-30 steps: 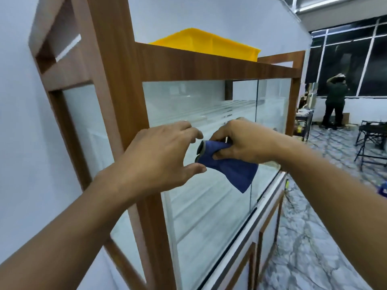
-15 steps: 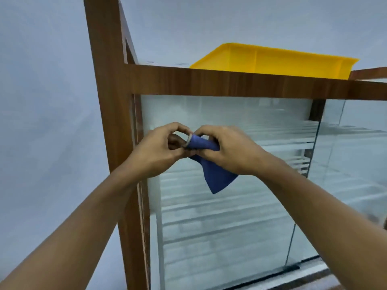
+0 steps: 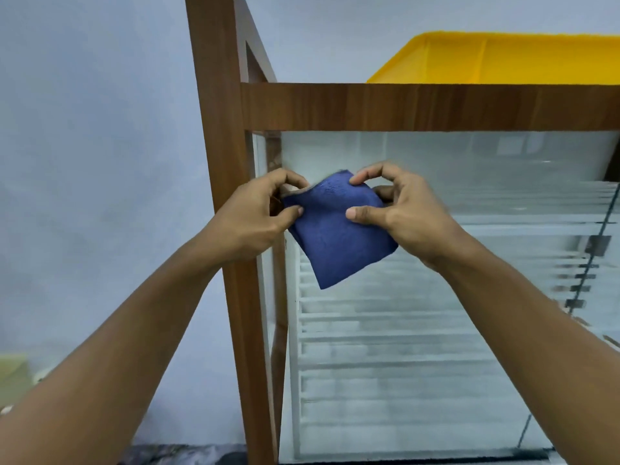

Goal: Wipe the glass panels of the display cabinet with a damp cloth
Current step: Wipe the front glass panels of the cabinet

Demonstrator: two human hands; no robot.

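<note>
A blue cloth (image 3: pixel 335 236) hangs spread between my two hands in front of the display cabinet. My left hand (image 3: pixel 255 219) pinches its upper left corner, close to the wooden corner post (image 3: pixel 214 129). My right hand (image 3: pixel 406 213) pinches the upper right edge between thumb and fingers. Behind the cloth is the front glass panel (image 3: pixel 436 347), with white shelves showing through it. The cloth's lower corner points down and seems to hang a little in front of the glass.
A yellow plastic tray (image 3: pixel 503 58) sits on top of the cabinet, above the wooden top rail (image 3: pixel 419 105). A plain white wall (image 3: pixel 94 162) fills the left side. A glass seam with metal clips (image 3: pixel 593 246) runs down at the right.
The cloth was bunched between my hands and is now pulled open into a flat square. My hands have moved apart. The view has shifted to face the cabinet's front panel.
</note>
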